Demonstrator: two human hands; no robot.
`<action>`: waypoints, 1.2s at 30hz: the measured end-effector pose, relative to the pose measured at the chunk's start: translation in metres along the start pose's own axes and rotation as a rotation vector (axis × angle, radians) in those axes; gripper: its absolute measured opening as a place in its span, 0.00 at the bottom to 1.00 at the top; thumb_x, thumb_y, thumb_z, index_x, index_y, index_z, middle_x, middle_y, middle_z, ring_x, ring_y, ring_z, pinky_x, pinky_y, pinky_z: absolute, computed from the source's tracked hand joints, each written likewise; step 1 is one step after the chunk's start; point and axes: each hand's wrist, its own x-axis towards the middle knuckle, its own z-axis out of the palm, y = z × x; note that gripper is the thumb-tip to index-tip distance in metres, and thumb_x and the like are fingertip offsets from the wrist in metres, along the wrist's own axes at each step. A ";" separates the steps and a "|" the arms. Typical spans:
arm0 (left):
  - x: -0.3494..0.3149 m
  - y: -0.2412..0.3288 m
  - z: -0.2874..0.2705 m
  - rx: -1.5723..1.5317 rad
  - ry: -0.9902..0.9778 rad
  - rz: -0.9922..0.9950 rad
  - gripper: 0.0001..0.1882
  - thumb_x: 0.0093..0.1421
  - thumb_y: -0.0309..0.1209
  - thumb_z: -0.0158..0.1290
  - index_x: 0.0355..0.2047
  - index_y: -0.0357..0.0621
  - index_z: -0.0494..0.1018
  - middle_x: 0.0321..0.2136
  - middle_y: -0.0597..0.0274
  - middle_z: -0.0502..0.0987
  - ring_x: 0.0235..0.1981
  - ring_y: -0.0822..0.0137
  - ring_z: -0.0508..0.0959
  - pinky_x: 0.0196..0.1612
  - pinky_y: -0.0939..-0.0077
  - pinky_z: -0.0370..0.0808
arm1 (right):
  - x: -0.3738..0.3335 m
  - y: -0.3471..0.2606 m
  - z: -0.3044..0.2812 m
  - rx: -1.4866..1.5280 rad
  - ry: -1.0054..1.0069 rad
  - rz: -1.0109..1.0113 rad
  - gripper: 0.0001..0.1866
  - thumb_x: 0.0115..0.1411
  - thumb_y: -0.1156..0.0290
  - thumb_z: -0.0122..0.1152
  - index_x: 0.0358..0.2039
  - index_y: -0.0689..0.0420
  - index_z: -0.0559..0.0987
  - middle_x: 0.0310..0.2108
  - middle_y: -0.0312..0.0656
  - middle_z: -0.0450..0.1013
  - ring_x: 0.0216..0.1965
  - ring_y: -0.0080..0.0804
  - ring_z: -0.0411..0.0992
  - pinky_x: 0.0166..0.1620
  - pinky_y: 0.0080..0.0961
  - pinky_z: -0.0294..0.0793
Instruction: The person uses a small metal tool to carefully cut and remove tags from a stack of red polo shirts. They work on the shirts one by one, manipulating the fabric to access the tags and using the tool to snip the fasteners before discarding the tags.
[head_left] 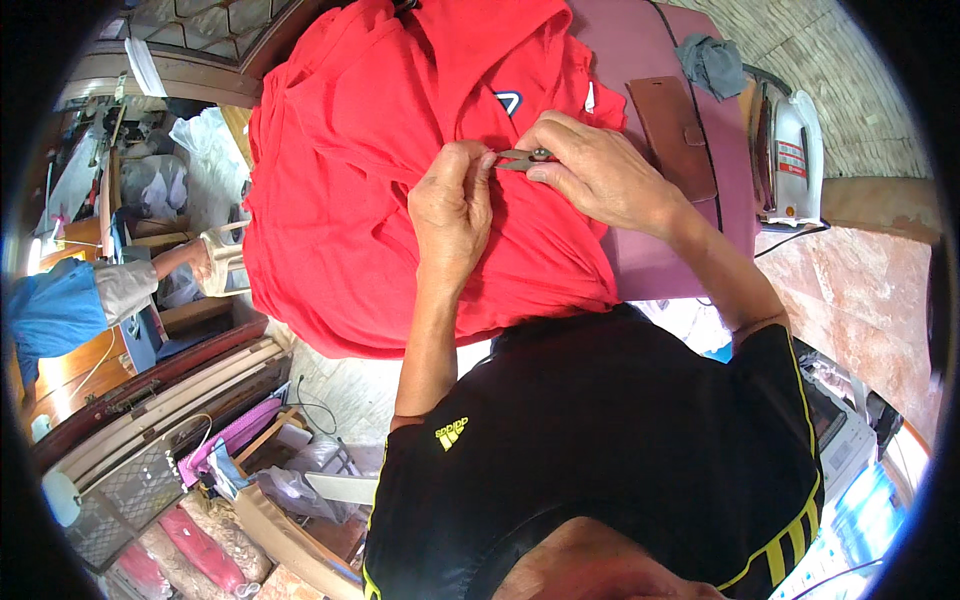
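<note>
A large red garment point(350, 190) lies bunched over a mauve-covered table, with a small white-and-dark patch point(509, 102) near its middle. Above the cloth, my left hand point(452, 200) is closed in a pinch, thumb against forefinger; whatever lies between the fingertips is too small to make out. My right hand point(600, 170) grips small metal snips point(518, 160) between thumb and fingers. Their slightly parted tips point left and reach my left fingertips. Part of the snips is hidden inside my right hand.
Right of the garment, a brown leather case point(668, 135) lies on the mauve cover point(650, 255). Beyond are a crumpled grey cloth point(712, 65) and a white iron point(798, 160) with a cord. At left, another person's arm point(180, 258) reaches a cream plastic stool point(226, 260).
</note>
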 end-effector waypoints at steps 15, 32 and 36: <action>-0.025 -0.001 -0.088 -0.288 -0.501 -0.105 0.06 0.64 0.27 0.57 0.32 0.36 0.76 0.27 0.54 0.77 0.23 0.62 0.78 0.29 0.73 0.72 | 0.002 0.021 -0.011 0.253 0.090 -0.106 0.15 0.59 0.74 0.63 0.47 0.60 0.75 0.43 0.43 0.74 0.45 0.41 0.76 0.48 0.36 0.76; -0.015 0.011 -0.030 0.372 -0.191 0.280 0.12 0.44 0.18 0.63 0.30 0.45 0.80 0.34 0.67 0.78 0.36 0.60 0.74 0.40 0.67 0.70 | -0.023 0.025 -0.013 -0.053 0.032 -0.343 0.12 0.46 0.85 0.63 0.33 0.59 0.77 0.34 0.37 0.70 0.31 0.35 0.75 0.31 0.30 0.75; -0.024 0.023 -0.030 0.250 -0.158 0.193 0.12 0.43 0.17 0.63 0.30 0.46 0.80 0.36 0.68 0.79 0.39 0.60 0.74 0.43 0.67 0.69 | -0.037 0.031 0.004 0.166 0.111 -0.241 0.12 0.47 0.85 0.65 0.34 0.59 0.79 0.36 0.37 0.73 0.31 0.33 0.75 0.31 0.27 0.75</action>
